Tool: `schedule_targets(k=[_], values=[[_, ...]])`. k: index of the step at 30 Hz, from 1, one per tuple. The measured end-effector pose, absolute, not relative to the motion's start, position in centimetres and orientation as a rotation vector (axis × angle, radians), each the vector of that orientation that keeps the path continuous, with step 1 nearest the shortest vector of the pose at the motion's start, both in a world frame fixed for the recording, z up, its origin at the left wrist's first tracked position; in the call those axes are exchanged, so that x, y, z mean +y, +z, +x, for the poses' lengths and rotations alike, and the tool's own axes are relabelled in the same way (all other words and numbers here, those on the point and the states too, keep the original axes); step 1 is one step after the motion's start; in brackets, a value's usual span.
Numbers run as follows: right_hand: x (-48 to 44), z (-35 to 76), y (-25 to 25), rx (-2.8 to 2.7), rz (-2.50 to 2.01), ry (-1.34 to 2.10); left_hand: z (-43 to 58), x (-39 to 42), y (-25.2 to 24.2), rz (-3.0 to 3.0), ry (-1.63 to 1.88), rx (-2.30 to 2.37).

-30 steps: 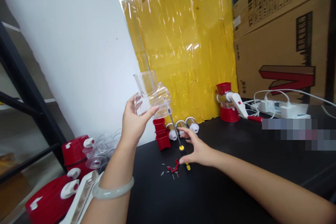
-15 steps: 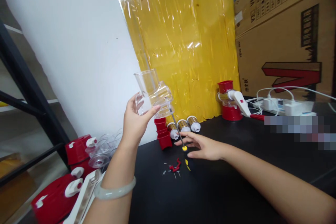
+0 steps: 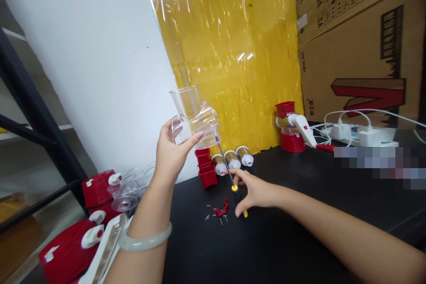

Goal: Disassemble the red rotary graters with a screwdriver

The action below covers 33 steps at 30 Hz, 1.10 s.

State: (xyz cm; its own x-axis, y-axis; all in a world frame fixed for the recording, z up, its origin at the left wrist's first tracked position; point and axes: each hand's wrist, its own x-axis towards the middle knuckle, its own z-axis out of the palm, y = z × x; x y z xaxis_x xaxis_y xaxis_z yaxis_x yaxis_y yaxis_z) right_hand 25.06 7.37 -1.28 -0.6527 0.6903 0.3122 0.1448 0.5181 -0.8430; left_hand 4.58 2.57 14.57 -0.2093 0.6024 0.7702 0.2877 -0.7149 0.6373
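Observation:
My left hand [image 3: 173,153] is closed round a clear plastic grater housing [image 3: 196,120], holding it up in the air, tilted. A screwdriver [image 3: 222,155] reaches up to the underside of that housing; where exactly its tip sits is hard to make out. Round the black and yellow handle, my right hand [image 3: 253,190] grips with thumb and fingers, the index finger stretched along the shaft. On the black tabletop below lie small red plastic parts [image 3: 221,210] and several loose screws [image 3: 221,221].
Red hoppers [image 3: 208,175] and three metal grater drums [image 3: 232,159] stand at the back. An assembled red grater [image 3: 293,142] is further right, near a power strip [image 3: 361,135] with white cables and a large carton [image 3: 362,53]. Red bases [image 3: 69,248] and clear parts [image 3: 128,195] crowd the left.
My right thumb has swung down along the screwdriver handle and the fingers have shifted round it. The housing stays almost in place in my left hand.

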Motion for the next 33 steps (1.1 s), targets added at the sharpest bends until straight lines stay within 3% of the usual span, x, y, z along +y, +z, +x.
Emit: schedule_targets(k=[2, 7, 13, 19, 24, 30, 33], values=[[7.4, 25.4, -1.0, -2.164, -0.683, 1.066, 4.5, 2.6, 14.6, 1.816, 2.016, 1.063], [7.5, 26.1, -0.5, -2.228, -0.439, 1.487, 4.4, 2.7, 14.5, 1.817, 2.031, 1.067], [7.2, 25.3, -0.8, -2.177, -0.716, 1.182, 4.5, 2.5, 14.6, 1.82, 2.01, 1.045], [7.0, 25.9, -0.2, -2.223, -0.424, 1.44, 4.5, 2.4, 14.7, 1.824, 2.011, 1.058], [7.5, 25.3, -0.9, -2.139, -0.627, 1.199, 4.4, 2.3, 14.7, 1.829, 2.007, 1.058], [7.3, 26.1, -0.3, -2.191, -0.379, 1.483, 4.3, 2.3, 14.7, 1.842, 2.01, 1.066], [7.7, 25.7, -0.8, -2.126, -0.48, 1.432, 4.4, 2.3, 14.8, 1.839, 2.015, 1.075]])
